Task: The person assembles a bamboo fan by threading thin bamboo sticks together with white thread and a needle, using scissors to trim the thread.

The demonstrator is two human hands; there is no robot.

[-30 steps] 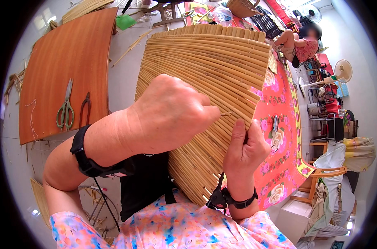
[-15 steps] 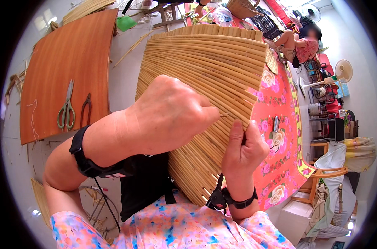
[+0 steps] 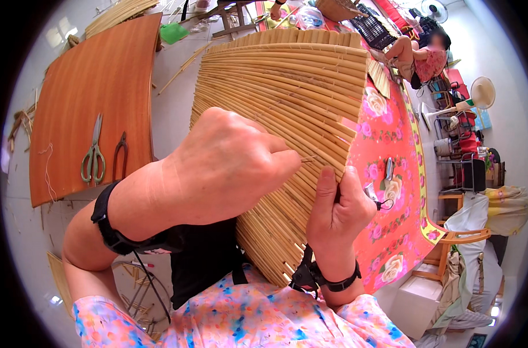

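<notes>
A fan-shaped mat of tan reed stalks (image 3: 275, 75), stitched side by side, lies across my lap and the cloth-covered table. My left hand (image 3: 223, 165) is closed above it, pinching a thin needle-like piece (image 3: 308, 158) whose tip points at the stalks. The mat's right edge is gripped by my right hand (image 3: 339, 203), thumb on top and fingers partly hidden beneath. Beside that hand shows a small silvery tool (image 3: 370, 192) with a black loop; I cannot tell whether the hand holds it.
Scissors (image 3: 94, 156) and pliers (image 3: 120, 156) lie on the brown board (image 3: 66, 116) at left. Another small metal object (image 3: 389, 168) sits on the red floral cloth (image 3: 386, 232). A standing fan (image 3: 483, 93), a seated person (image 3: 429, 61) and a wooden chair (image 3: 464, 236) are at right.
My left hand has shifted slightly left with the thin piece. The mat and right hand have tilted a little, and the silvery tool beside the right hand shows more.
</notes>
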